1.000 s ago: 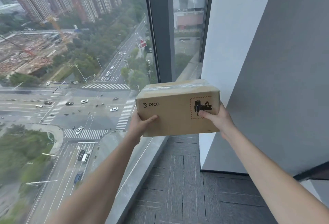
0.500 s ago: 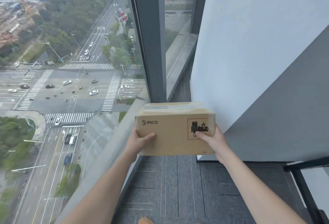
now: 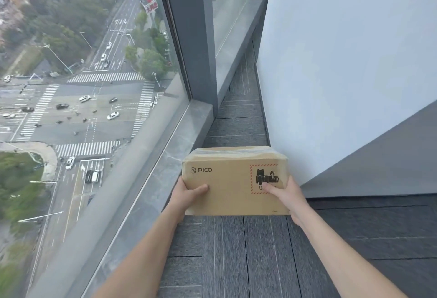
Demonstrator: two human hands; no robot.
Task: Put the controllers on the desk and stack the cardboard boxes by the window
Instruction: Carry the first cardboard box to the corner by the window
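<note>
Gripping a box at its two ends, both hands are holding it at lower centre of the frame, above the dark floor beside the sill. The left hand is wrapping the left end, thumb lying across the front; the right hand is clasping the right end, thumb pressing on the warning label. The window is filling the left, a white wall the upper right.
</note>
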